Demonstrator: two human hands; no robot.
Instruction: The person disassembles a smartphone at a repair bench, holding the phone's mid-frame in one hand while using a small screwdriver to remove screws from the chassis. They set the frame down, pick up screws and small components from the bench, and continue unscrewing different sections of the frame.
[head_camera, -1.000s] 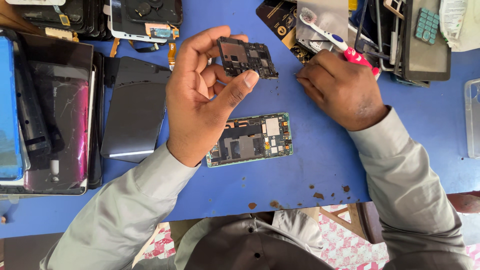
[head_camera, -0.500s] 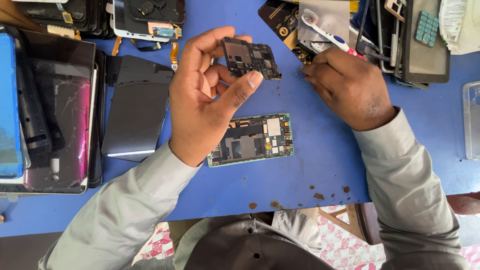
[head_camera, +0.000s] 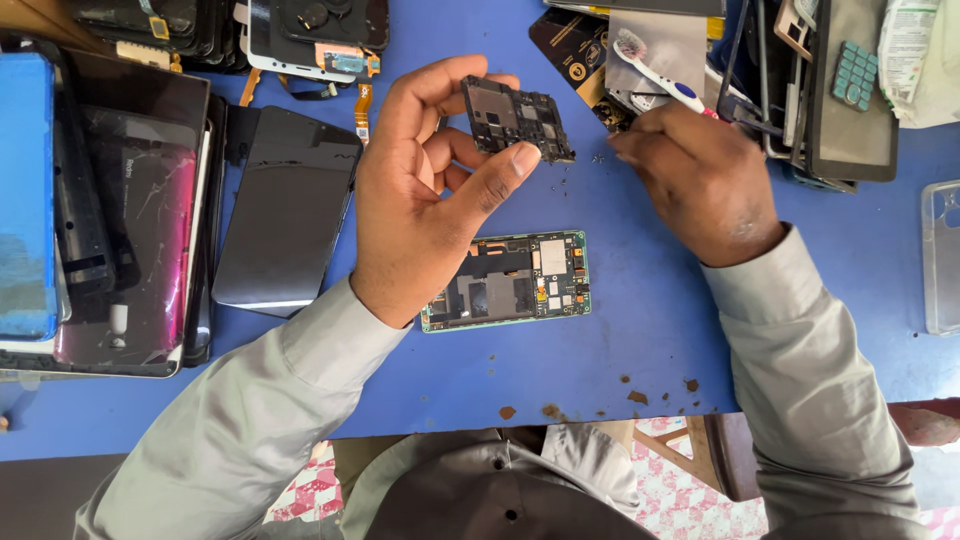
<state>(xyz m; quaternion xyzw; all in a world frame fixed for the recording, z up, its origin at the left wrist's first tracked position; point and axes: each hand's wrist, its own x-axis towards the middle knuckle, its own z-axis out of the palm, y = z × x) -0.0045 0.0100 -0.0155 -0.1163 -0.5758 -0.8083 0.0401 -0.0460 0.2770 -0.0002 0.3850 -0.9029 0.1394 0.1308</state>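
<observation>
Small dark circuit board (head_camera: 517, 119) pinched in the left hand (head_camera: 425, 190), thumb tip under its near edge, curled fingers behind its far-left end; held up over the blue table (head_camera: 650, 300), far of centre. Long axis running left to right, right end dipped slightly nearer, component face turned up toward the camera.

Against half a second ago: board and left hand nearly unchanged; right hand (head_camera: 700, 180) shifted a little farther and rightward, now at the clutter by the toothbrush (head_camera: 650, 72). Fingers of the right hand bunched together, tips on a thin dark tool; exact grip hidden, cannot tell.

Just near of the left hand, flat on the table: larger green-edged board (head_camera: 510, 280), long axis left to right, its left end under the wrist.

Black packet with yellow marks (head_camera: 565, 35) far, just left of the toothbrush. White and green pouch (head_camera: 905, 50) at the far right corner. Small teal keypad (head_camera: 855, 72) beside it, on a dark frame. Dark phone screen (head_camera: 285, 210) left of the hand; cracked pink-tinted panel (head_camera: 150, 230) and blue slab (head_camera: 25, 190) farther left
</observation>
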